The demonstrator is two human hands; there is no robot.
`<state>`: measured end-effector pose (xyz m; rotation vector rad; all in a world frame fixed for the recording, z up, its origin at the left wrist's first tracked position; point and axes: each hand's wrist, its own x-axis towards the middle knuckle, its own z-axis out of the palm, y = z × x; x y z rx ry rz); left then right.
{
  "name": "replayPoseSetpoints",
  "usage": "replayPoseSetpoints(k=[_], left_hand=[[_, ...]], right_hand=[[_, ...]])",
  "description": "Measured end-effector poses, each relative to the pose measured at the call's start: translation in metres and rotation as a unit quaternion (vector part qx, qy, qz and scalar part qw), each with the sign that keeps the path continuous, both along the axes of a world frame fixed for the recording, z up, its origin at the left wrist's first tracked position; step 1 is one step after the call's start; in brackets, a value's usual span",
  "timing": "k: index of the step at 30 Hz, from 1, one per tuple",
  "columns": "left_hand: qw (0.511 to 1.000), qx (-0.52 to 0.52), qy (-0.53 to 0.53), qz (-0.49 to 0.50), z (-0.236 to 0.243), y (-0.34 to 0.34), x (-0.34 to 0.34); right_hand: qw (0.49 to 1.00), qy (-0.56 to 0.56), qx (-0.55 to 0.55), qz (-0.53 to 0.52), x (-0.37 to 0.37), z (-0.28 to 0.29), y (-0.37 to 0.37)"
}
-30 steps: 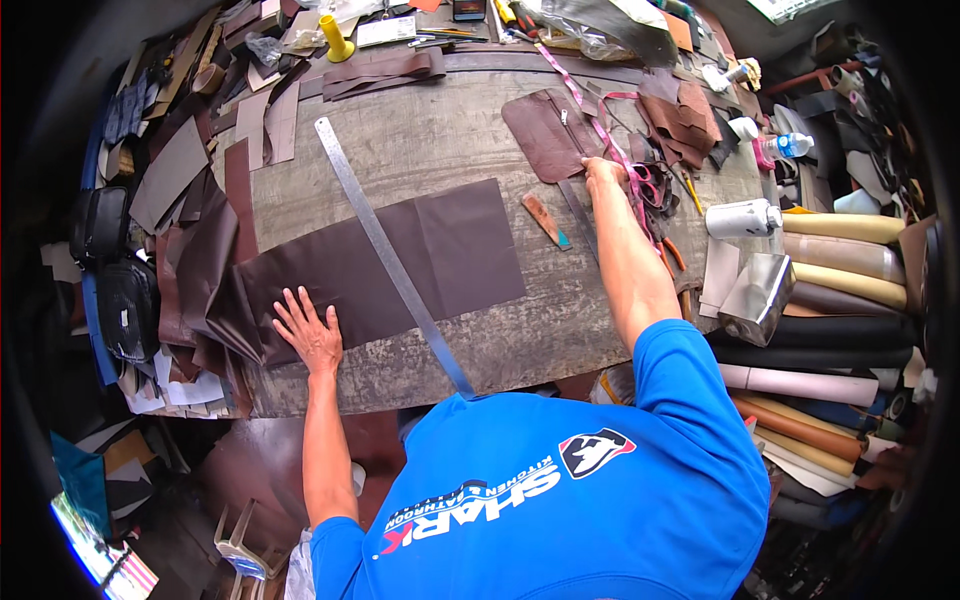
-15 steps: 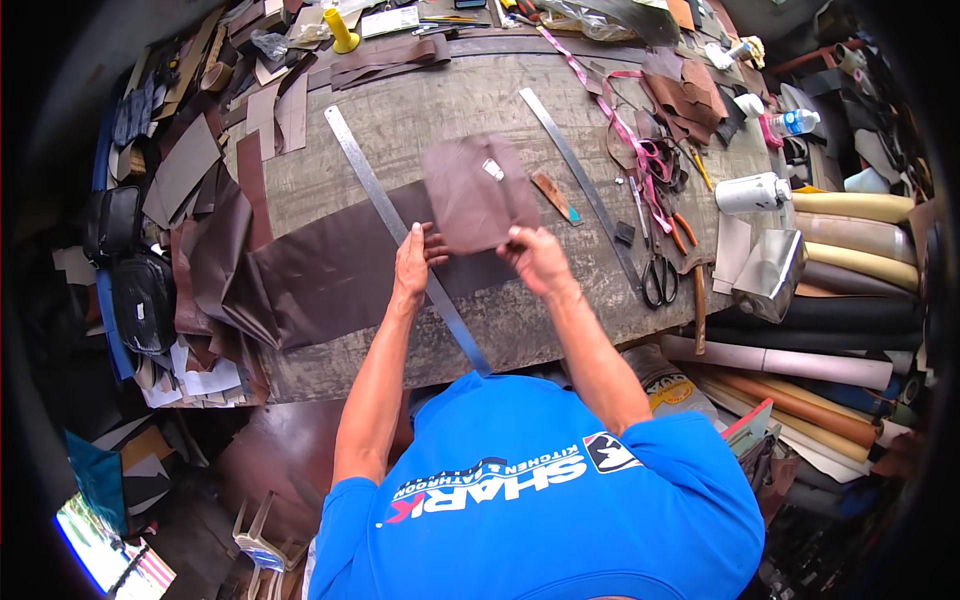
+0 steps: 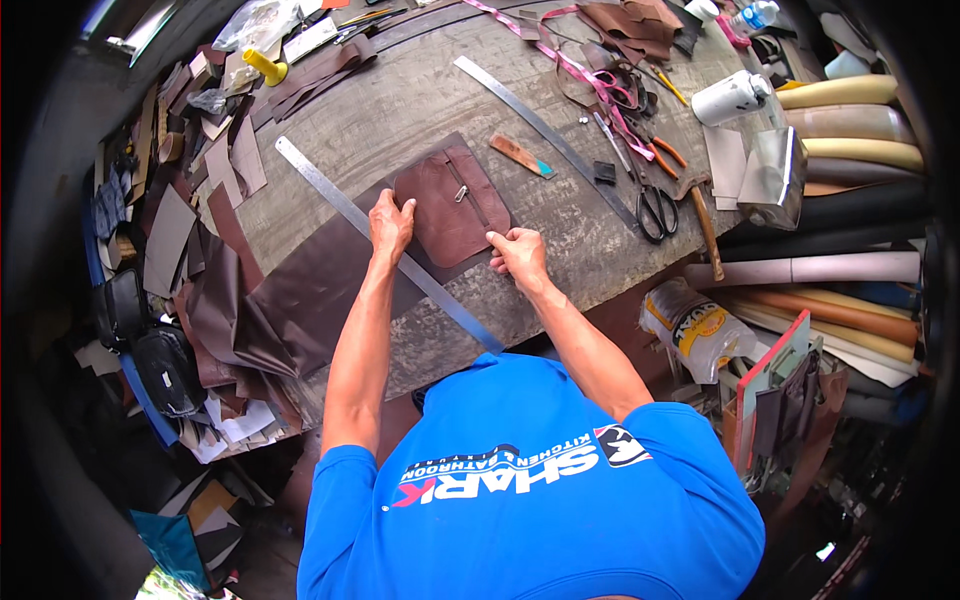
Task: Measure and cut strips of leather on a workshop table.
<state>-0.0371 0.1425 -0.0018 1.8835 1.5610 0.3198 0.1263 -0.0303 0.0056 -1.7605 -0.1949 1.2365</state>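
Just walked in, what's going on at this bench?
Someone in a blue shirt has a brown zippered panel over one end of a dark brown sheet on the workbench. The left hand is at its left edge; the right hand pinches its lower right edge. A metal ruler crosses the sheet, and scissors and a hammer lie farther right.

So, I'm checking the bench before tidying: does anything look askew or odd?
The dark brown sheet looks odd: its left end is bunched into folds, while the part under the steel ruler lies flat.
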Motion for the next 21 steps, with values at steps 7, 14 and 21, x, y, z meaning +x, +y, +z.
replayPoseSetpoints(k=[7, 14, 21], left_hand=[[0.998, -0.060, -0.029, 0.011, -0.015, 0.013, -0.004], [0.996, -0.051, -0.077, -0.009, -0.020, 0.010, -0.013], [0.997, -0.047, -0.058, -0.012, -0.018, 0.009, -0.010]], right_hand=[[0.999, 0.005, -0.018, -0.039, 0.001, 0.001, 0.000], [0.998, 0.030, -0.027, -0.045, 0.004, 0.004, 0.001], [0.997, 0.040, -0.037, -0.054, 0.006, 0.004, 0.002]])
